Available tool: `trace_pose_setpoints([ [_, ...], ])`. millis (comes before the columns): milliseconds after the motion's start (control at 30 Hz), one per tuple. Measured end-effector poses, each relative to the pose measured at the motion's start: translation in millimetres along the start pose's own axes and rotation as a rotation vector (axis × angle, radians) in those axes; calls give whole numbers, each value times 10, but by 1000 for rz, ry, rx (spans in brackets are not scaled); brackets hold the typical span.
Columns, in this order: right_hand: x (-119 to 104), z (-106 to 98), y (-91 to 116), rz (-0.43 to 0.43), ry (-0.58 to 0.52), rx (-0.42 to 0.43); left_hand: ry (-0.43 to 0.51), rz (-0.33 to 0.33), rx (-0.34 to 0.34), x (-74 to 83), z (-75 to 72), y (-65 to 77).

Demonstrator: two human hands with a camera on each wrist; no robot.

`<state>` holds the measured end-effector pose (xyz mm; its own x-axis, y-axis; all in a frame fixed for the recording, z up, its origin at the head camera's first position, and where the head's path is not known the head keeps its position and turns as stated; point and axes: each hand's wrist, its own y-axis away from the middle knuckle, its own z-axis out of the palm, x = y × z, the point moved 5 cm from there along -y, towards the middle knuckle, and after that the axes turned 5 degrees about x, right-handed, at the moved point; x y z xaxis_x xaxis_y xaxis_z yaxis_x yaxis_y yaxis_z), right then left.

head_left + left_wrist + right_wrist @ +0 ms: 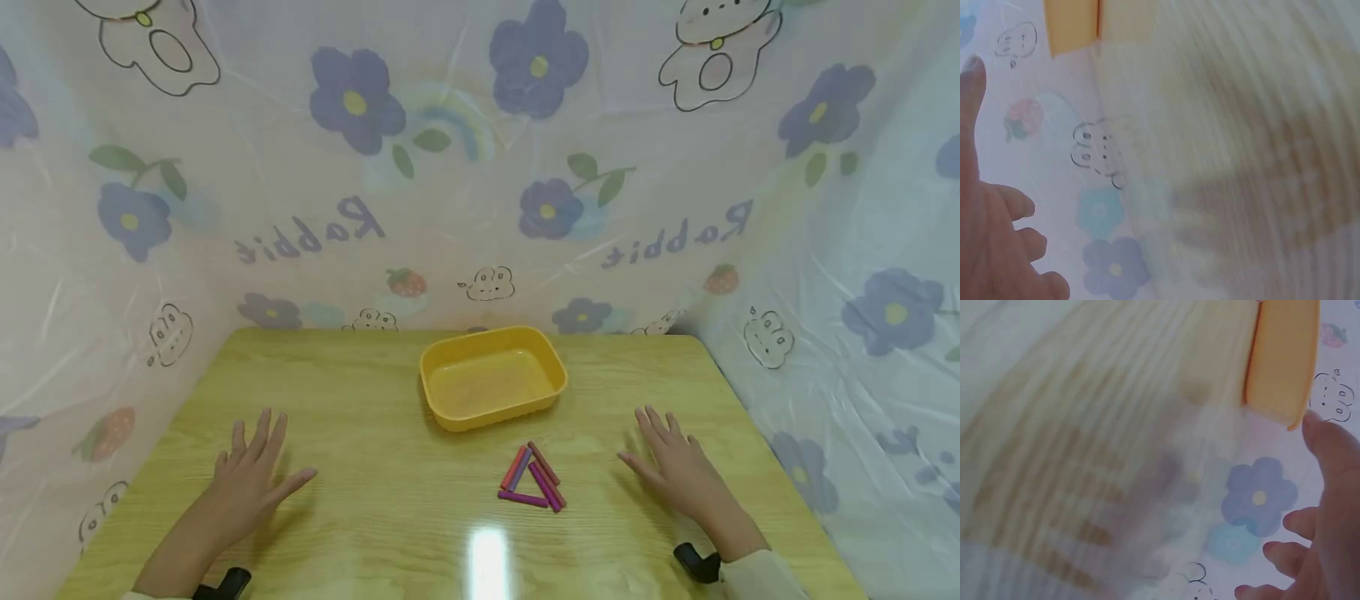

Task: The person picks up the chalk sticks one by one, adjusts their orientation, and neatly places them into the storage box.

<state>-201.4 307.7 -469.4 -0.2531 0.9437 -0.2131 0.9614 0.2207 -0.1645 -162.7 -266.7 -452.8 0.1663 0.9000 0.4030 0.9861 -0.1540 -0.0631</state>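
In the head view, several short crayon-like sticks lie on the table right of centre, roughly in a triangle. A red stick (512,468) lies beside a dull purple one (520,471), a magenta one (522,499) lies along the near side, and brownish-red and magenta sticks (544,463) form the right side. Well to their left my left hand (247,487) is held over the table with fingers spread, touching no object. My right hand (682,475), to their right, also has extended fingers and holds nothing. Both wrist views show relaxed, empty fingers.
A yellow plastic basket (493,379) stands behind the sticks near the table's back edge. The wood-grain table (360,500) reflects a bright light at the front. Printed curtain (450,183) encloses the back and both sides.
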Motion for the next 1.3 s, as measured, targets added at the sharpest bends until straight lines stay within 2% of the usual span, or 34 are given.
trace_pose_setpoints([
  [267,-77,-33,-18,-28,-51,-7,22,66,-21,215,54,-184],
  [500,-106,-43,4,-50,-72,18,-47,113,28,366,132,-260],
  [700,-151,-14,4,-78,-81,35,-42,131,54,512,167,-317],
  [900,-279,-3,-84,-142,-63,59,-45,155,89,644,163,-401],
  [1133,-428,19,-190,-173,-75,63,-51,174,62,743,234,-495],
  [1300,-508,49,-254,-185,-88,63,-50,202,74,816,284,-572],
])
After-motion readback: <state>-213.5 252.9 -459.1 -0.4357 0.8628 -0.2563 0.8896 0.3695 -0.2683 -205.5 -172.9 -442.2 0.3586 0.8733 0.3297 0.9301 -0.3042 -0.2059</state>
